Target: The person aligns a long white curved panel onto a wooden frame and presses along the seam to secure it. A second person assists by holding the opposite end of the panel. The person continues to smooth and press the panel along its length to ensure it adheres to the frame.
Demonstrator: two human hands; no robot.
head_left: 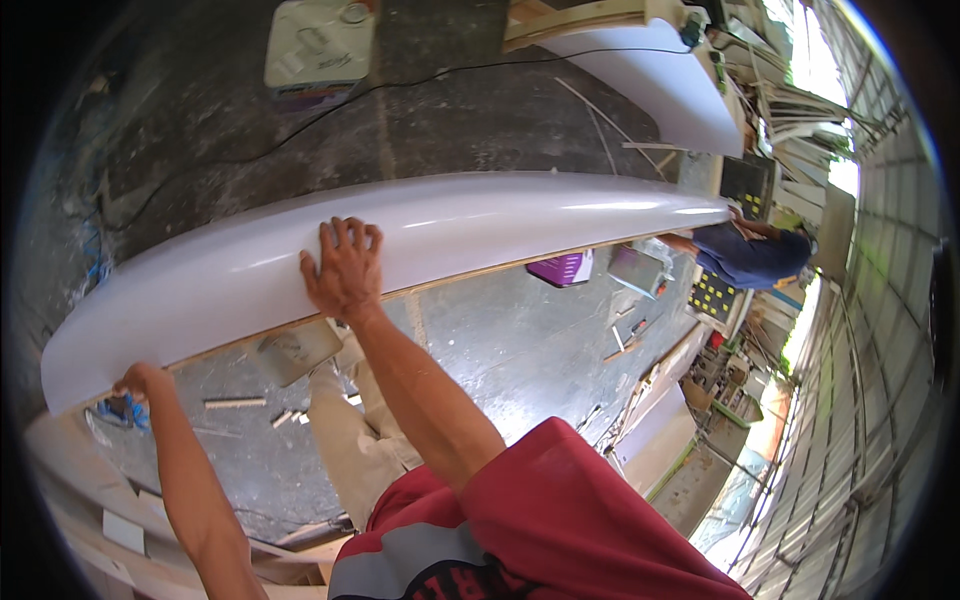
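A long, glossy white sheet (480,225) with a thin wooden strip along its near edge stretches across in front of me, bowed by the lens. At its left end my left hand (146,382) is closed round the near edge, its fingertips partly hidden. Farther right, my right hand (345,272) lies on the white surface with its fingers spread. A person in dark clothes (745,252) stands at the sheet's far right end, with hands at that end.
Beyond the sheet stand a square tin (320,45) and another white panel (655,85); a black cable (450,70) crosses the floor. A purple container (562,269) and a second tin (292,352) stand on the near side. Wood offcuts (235,403) lie near my feet.
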